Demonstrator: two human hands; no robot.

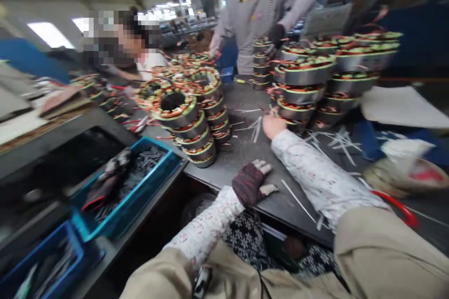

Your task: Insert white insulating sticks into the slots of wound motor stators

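Note:
My left hand (250, 182), in a dark fingerless glove, rests flat on the front edge of the dark tabletop (242, 149), fingers extended and nothing in them. My right hand (273, 125) is stretched forward beside the right-hand stack of motor stators (303, 84) with orange windings. Its fingers are mostly hidden behind the back of the hand, so a hold cannot be made out. Several thin white strips (257, 127) lie just left of it. Left of both hands rises another stack of stators (191, 135), and a single white strip (298, 200) lies under my right forearm.
A teal bin (163, 164) of small grey pieces, with a glove (112, 173) on top, stands at left, near a blue bin (66, 247). Across the table, a person in a striped apron (257, 23) touches a stator stack (262, 65). Loose strips (338, 142) and bags (407, 166) lie at right.

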